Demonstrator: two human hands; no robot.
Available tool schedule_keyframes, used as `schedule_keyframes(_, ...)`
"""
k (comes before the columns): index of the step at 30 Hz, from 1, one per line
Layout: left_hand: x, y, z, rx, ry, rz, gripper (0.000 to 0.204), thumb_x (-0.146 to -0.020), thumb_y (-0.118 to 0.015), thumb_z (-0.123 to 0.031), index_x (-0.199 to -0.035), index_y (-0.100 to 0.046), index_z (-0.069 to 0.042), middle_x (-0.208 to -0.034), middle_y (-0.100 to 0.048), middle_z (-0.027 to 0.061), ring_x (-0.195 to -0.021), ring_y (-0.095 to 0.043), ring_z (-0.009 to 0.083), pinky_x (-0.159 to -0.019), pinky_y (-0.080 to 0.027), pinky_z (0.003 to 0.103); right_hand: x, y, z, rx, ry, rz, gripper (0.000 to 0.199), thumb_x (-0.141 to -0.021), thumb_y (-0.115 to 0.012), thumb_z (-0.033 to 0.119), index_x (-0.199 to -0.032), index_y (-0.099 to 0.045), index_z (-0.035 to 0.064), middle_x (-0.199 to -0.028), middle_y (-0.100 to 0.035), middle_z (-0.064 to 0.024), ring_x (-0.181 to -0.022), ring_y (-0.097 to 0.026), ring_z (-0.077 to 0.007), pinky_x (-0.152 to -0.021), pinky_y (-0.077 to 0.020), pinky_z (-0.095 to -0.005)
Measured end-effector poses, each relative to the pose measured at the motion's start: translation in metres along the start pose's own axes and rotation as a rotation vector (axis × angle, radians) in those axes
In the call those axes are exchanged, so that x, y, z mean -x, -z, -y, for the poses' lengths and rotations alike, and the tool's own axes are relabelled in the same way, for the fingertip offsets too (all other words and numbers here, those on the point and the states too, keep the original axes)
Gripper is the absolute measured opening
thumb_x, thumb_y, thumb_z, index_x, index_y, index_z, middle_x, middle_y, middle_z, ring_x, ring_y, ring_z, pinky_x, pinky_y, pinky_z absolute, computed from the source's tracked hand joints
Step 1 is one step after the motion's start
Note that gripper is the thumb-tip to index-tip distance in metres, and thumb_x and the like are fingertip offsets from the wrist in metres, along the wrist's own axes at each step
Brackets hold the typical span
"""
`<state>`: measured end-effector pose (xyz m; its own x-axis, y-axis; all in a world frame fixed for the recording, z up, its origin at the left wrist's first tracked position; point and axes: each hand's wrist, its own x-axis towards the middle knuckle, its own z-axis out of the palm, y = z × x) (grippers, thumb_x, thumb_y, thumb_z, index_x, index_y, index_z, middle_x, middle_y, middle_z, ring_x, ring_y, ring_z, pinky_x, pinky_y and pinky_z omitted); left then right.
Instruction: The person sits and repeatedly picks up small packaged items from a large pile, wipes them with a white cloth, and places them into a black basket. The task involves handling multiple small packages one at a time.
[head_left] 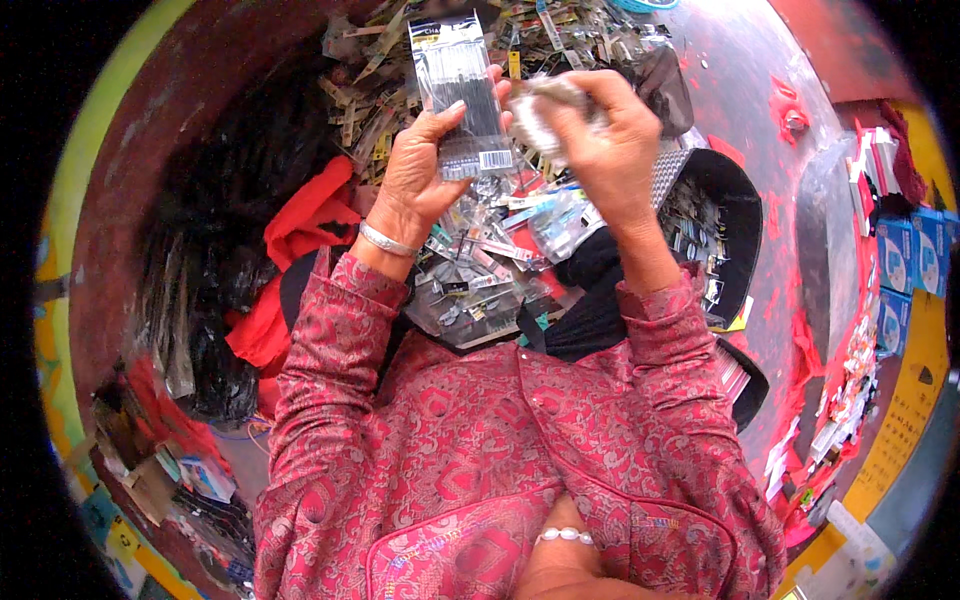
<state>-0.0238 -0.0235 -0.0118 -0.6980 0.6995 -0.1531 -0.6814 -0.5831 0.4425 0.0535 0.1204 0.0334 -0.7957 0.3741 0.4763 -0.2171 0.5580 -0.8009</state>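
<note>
My left hand (408,190) is closed around a flat clear packet (462,95) of thin dark sticks, perhaps pen refills. The packet stands nearly upright, its printed top edge up and a barcode label near the bottom. The thumb lies across its front and fingertips show at its right edge. Just right of the packet, my right hand (622,135) pinches a crumpled whitish wad (543,118), like a rag. Motion smears this hand and the wad, so whether the wad touches the packet is unclear. Loose small packets (480,265) lie below the hands, over my lap.
A large heap of slim packets (570,40) spreads beyond my hands. Black plastic bags (215,270) and red cloth (310,215) lie at left. An open black bag (735,215) with packets sits at right, near red scraps (790,110) on the floor and stacked blue boxes (895,255).
</note>
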Motion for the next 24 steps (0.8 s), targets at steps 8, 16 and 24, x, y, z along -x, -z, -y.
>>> schedule_keyframes(8, 0.004, 0.006, -0.002, 0.194, 0.091, 0.079, 0.044, -0.092, -0.037, -0.022, -0.131, -0.031, -0.001, -0.131, -0.041, 0.0109, -0.119, -0.042, 0.0258, -0.1, -0.034, 0.042, 0.005, 0.001, -0.013, 0.365, 0.411, 0.429, 0.018, -0.064, -0.065, 0.012, -0.08, -0.059, 0.0084, -0.077, -0.054, -0.0066, -0.075, -0.056, -0.0257, -0.065, -0.0455, -0.0348)
schedule_keyframes(16, 0.002, -0.001, 0.001, 0.089, 0.089, 0.12, 0.043, -0.092, -0.036, -0.022, -0.13, -0.032, -0.001, -0.129, -0.044, 0.0085, -0.113, -0.047, 0.0217, -0.094, -0.039, 0.039, -0.01, 0.024, -0.035, -0.284, -0.513, 0.132, 0.02, -0.078, -0.063, 0.019, -0.087, -0.062, 0.0007, -0.084, -0.061, -0.0035, -0.071, -0.057, -0.009, -0.062, -0.0471, -0.0241)
schedule_keyframes(24, 0.014, 0.011, 0.016, 0.048, 0.285, -0.02, 0.043, -0.09, -0.042, -0.029, -0.124, -0.041, -0.003, -0.119, -0.052, 0.0124, -0.107, -0.052, 0.0245, -0.094, -0.039, 0.041, -0.003, 0.006, -0.029, -0.497, -0.718, 0.529, 0.02, -0.073, -0.068, 0.019, -0.082, -0.062, 0.0027, -0.078, -0.061, -0.0013, -0.069, -0.055, -0.0072, -0.063, -0.0434, -0.0217)
